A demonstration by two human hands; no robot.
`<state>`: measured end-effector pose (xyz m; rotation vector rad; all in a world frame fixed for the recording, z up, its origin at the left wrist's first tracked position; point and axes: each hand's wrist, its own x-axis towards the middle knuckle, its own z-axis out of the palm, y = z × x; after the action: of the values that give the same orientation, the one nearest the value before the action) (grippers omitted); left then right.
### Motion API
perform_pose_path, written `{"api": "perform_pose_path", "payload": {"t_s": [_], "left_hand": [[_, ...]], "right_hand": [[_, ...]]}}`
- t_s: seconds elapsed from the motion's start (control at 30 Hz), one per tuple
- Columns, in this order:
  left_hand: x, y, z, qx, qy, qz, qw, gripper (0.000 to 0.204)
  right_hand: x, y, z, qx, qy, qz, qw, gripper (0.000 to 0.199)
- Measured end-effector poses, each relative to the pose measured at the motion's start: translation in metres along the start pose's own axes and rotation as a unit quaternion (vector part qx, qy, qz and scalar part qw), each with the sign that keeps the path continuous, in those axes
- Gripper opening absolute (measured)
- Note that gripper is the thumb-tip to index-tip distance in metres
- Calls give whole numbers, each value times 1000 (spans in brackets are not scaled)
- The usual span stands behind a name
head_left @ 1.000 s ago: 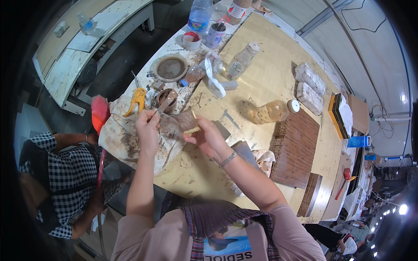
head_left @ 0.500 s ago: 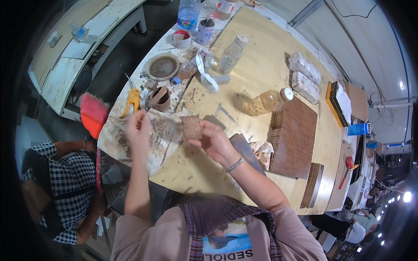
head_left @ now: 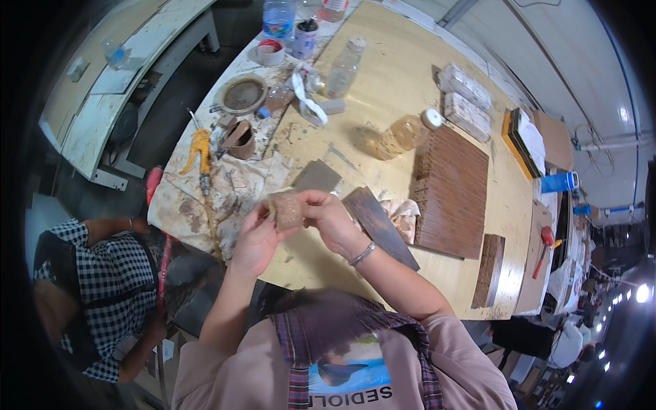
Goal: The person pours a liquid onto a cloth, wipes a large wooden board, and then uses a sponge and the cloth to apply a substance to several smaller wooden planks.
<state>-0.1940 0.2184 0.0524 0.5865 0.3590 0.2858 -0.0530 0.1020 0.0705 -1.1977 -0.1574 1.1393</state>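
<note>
Both my hands meet over the near left part of the work table, holding a small squarish brown piece [head_left: 288, 210] with a rough, speckled face. My left hand [head_left: 256, 236] pinches its left side. At its right edge my right hand [head_left: 329, 217], with a bracelet on the wrist, grips it with thumb and fingers. Just beyond lies a flat grey sheet [head_left: 318, 177]. To the left, a stained cloth [head_left: 236, 184] is spread out. A brown pot [head_left: 240, 142] with a flat tool in it stands behind the cloth.
A yellow air blow gun [head_left: 200, 152] lies at the left edge. A large brown wooden block [head_left: 452, 195], a dark board [head_left: 381, 229] and a bottle of yellowish liquid [head_left: 403, 137] are to the right. Another person in a checked garment [head_left: 113, 280] is at my left.
My left hand has moved right from over the cloth and taken hold of the brown piece, which my right hand held alone. The red-and-pink item at the left has shifted.
</note>
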Motion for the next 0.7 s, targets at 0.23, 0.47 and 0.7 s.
{"api": "perform_pose_path", "payload": {"t_s": [0.23, 0.47, 0.7], "left_hand": [[-29, -1, -7, -122, 3, 59, 991, 28], [-54, -26, 4, -119, 39, 10, 992, 28], [-69, -78, 74, -112, 94, -30, 989, 19]], "right_hand": [[-87, -15, -62, -562, 178, -219, 777, 33], [-152, 8, -126, -746, 234, -149, 606, 66], [-138, 19, -140, -723, 188, -247, 618, 76]]}}
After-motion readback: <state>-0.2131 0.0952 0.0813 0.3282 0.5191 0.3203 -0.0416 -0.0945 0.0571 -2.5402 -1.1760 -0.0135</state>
